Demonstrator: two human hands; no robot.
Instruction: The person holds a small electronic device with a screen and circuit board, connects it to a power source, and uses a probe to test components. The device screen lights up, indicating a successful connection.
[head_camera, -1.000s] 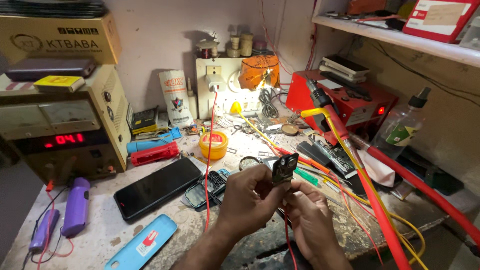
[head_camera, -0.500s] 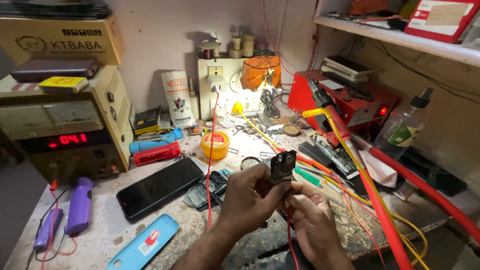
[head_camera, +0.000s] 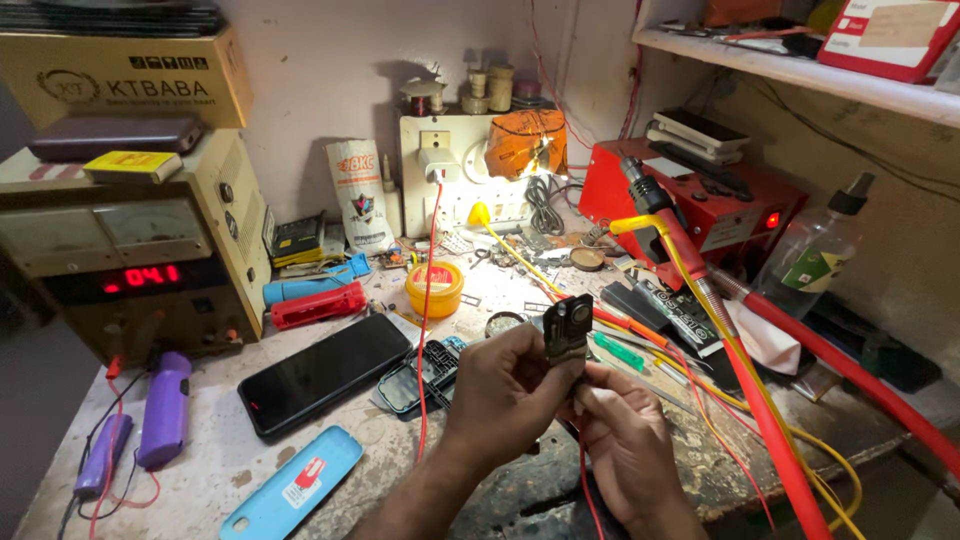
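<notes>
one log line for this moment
left hand: holds small black part | right hand: at its base, red wire | black phone: flat on bench

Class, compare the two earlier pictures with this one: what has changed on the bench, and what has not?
Almost nothing. Both hands, left hand and right hand, keep hold of the small black part, upright as before. The black phone and yellow tin lie where they were.

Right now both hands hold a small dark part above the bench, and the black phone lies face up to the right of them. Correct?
Not quite. In the head view the black phone lies face up to the left of the hands, not the right. The left hand and right hand do hold the small dark part above the bench.
</notes>
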